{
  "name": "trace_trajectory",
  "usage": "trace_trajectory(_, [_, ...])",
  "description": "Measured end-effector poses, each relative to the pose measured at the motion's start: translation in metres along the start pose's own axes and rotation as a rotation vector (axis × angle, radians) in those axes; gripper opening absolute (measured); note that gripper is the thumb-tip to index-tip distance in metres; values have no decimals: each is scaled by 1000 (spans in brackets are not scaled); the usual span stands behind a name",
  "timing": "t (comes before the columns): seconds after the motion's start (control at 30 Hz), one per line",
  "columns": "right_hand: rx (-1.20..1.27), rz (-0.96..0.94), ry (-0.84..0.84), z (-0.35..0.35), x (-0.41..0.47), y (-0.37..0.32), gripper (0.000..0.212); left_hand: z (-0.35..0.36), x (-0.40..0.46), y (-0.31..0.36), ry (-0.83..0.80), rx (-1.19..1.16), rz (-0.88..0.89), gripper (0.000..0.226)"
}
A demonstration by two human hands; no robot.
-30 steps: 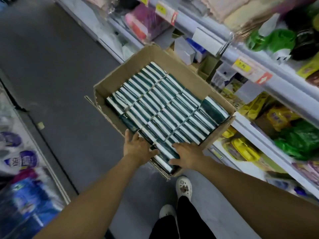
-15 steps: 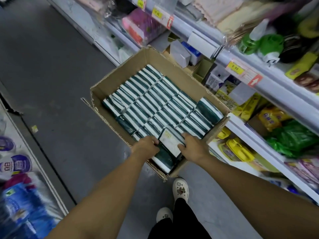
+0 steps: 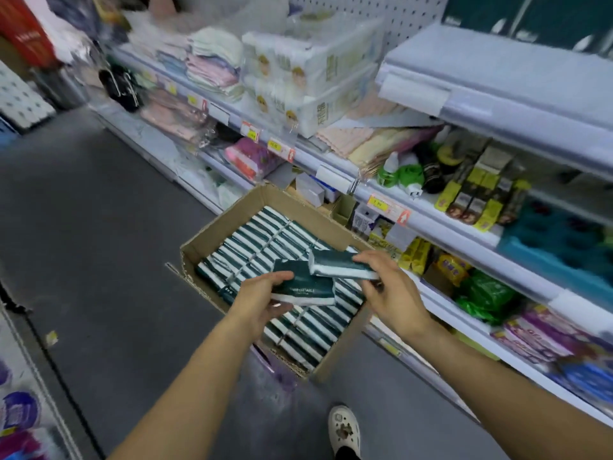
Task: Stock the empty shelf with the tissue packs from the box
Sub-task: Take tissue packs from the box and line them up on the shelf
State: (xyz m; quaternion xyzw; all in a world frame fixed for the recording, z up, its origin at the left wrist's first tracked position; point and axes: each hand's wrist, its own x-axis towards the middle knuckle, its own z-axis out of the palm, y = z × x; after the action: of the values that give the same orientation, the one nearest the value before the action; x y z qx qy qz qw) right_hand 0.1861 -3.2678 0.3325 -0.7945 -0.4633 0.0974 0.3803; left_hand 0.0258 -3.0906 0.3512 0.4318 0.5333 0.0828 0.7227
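An open cardboard box (image 3: 212, 240) stands on the floor, packed with rows of dark green and white tissue packs (image 3: 252, 247). Above the box, my left hand (image 3: 262, 300) grips one green tissue pack (image 3: 305, 288) lying flat, its label up. My right hand (image 3: 388, 287) grips a second tissue pack (image 3: 338, 263) just above and to the right of the first. The white shelf (image 3: 517, 78) at the upper right has a bare top, with dark green packs (image 3: 530, 14) above it.
Shelves on the right carry towels (image 3: 212, 61), big white tissue bundles (image 3: 298, 71), green bottles (image 3: 398, 174), small boxes and bright bags (image 3: 484, 293). Grey aisle floor (image 3: 83, 227) lies to the left. Another rack (image 3: 20, 393) runs along the bottom left. My white shoe (image 3: 343, 426) is near the box.
Both hands have lifted out of the box's near end, each now holding a tissue pack above it. The view has tilted up toward the shelves.
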Motion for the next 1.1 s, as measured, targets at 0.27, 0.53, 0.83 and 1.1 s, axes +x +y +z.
trace_trajectory(0.27, [75,-205,105,-67,-26,-57,34,50,-68,24,-177,-64,255,30])
trace_trajectory(0.53, [568,205,301,-154,3,-88,49,94,-106,79,-252,60,553,29])
trace_trajectory(0.83, [164,203,-159,-274,71,-107,31,148,-130,164,-318,478,907,28])
trace_trajectory(1.1, [330,224,37,-319,105,-94,19,193,-125,217,-389,222,965,10])
